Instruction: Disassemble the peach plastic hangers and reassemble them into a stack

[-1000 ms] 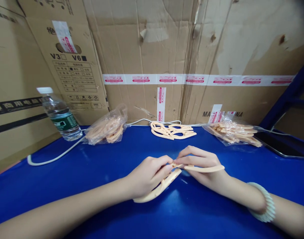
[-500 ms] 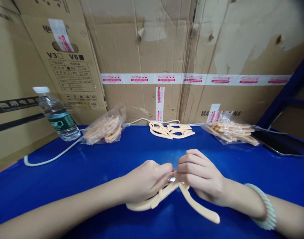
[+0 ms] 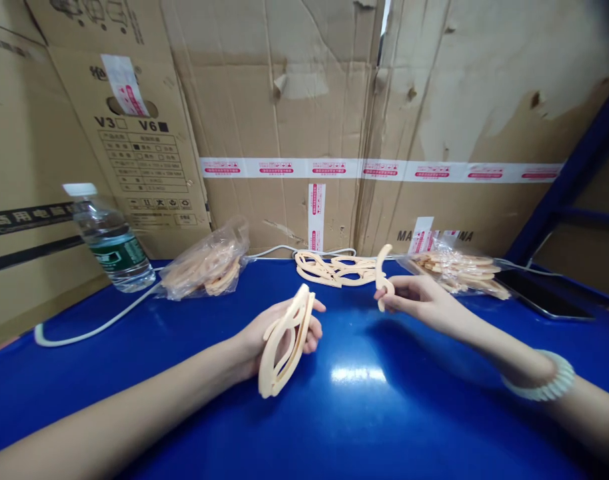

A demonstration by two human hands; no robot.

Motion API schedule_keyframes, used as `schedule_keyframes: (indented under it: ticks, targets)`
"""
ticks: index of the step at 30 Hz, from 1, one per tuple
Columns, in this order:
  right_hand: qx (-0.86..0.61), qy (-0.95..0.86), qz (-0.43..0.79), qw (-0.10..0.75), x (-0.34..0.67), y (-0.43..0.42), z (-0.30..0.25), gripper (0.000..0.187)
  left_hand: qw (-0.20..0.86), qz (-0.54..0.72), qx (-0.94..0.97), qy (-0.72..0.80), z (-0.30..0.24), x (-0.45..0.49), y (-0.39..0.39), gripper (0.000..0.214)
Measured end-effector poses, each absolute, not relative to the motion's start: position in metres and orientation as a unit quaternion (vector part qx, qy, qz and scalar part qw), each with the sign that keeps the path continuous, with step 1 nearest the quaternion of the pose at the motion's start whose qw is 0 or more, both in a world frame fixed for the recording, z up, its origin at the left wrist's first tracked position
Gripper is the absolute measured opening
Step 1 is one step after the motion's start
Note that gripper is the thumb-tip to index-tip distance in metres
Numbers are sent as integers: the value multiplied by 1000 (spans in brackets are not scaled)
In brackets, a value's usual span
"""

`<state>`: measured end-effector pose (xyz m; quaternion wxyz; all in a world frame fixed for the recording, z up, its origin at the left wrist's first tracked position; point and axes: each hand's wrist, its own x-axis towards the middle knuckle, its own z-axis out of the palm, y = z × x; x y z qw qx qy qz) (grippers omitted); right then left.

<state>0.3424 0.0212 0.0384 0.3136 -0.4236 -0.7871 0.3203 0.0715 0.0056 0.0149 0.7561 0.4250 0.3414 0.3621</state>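
Note:
My left hand [image 3: 279,337] holds a beige, leaf-shaped folded plastic hanger [image 3: 267,373], tilted above the blue table. The hanger's curved arms lie side by side around an open middle, and some of my fingers show behind it. Farther right and back, my right hand [image 3: 414,297] pinches a single curved beige hanger piece [image 3: 383,263] between thumb and fingers, its narrow end pointing up. Just behind that piece, more beige hangers [image 3: 317,270] lie in a flat overlapping group at the table's back edge.
A clear bag of beige pieces [image 3: 204,263] and a water bottle [image 3: 117,250] stand back left. Another bag [image 3: 454,270] lies back right beside a black phone [image 3: 544,293]. A white cable [image 3: 99,327] runs along the blue table [image 3: 364,427], before cardboard boxes [image 3: 284,120].
My hands were together over the hanger and have moved apart. The right hand has gone back and right with the curved piece; the left has raised and turned the folded hanger.

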Motion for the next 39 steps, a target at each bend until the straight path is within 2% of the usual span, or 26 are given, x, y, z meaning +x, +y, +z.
schedule_keyframes:
  ticks: [2,5,6,9,12,20,22,24,26,28,30,33,39]
  targets:
    - [-467,-749,392,259,349,28,34,36,766,386,369,356,20,69,10,27]
    - [-509,-730,404,212,352,30,26,74,791,413,270,363,27,69,9,52]
    - [-518,-731,395,204,351,29,24,80,791,424,248,365,29,69,7,54]
    - [-536,-731,380,185,348,25,23,84,760,451,273,380,28,72,1,40]
    - [-562,-727,357,166,345,20,26,81,729,443,354,383,22,71,-4,60]
    - [-615,-752,223,87,350,21,26,61,668,447,447,393,16,68,-11,59]
    - [-618,-760,180,90,350,20,26,54,651,455,457,399,15,70,-12,61]
    - [-607,-774,120,139,344,13,26,47,626,466,473,409,13,72,-13,60]
    - [-533,-810,65,236,331,-1,27,41,582,473,506,426,13,74,-14,56]
    - [-377,-870,19,316,314,-19,26,36,530,469,553,439,13,77,-17,52]
    - [-238,-931,-26,276,298,-36,23,31,490,458,597,440,13,79,-19,49]
    - [-138,-950,-117,256,284,-49,17,23,468,433,640,429,13,82,-24,40]
    - [-166,-942,-135,259,286,-45,9,22,482,377,683,398,10,81,-33,26]
